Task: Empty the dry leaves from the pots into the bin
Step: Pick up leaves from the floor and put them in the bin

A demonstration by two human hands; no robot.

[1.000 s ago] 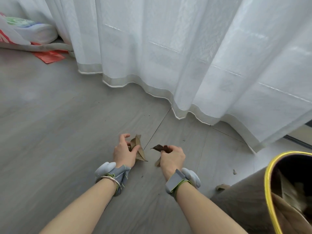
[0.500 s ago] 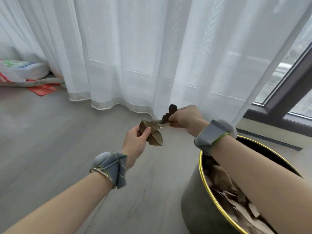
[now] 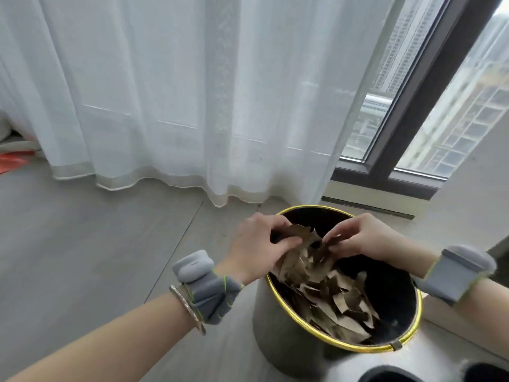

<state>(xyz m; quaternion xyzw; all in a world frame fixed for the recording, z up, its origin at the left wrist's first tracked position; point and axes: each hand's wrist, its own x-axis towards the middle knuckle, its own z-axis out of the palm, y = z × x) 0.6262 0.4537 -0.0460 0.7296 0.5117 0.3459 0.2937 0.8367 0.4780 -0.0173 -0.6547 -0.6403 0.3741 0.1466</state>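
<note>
Soft daylight through the curtain (image 3: 192, 92), edges bowed, slightly blurry

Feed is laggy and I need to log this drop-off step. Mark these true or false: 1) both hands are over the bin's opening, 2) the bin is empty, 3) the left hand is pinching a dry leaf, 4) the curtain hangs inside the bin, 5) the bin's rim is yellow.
1) True: the left hand and right hand are both over the bin.
2) False: a pile of dry leaves already lies in it.
3) True: its fingers are closed on a dry leaf.
4) False: the curtain hangs behind the bin, its hem at the floor.
5) True: the rim is yellow.
</note>
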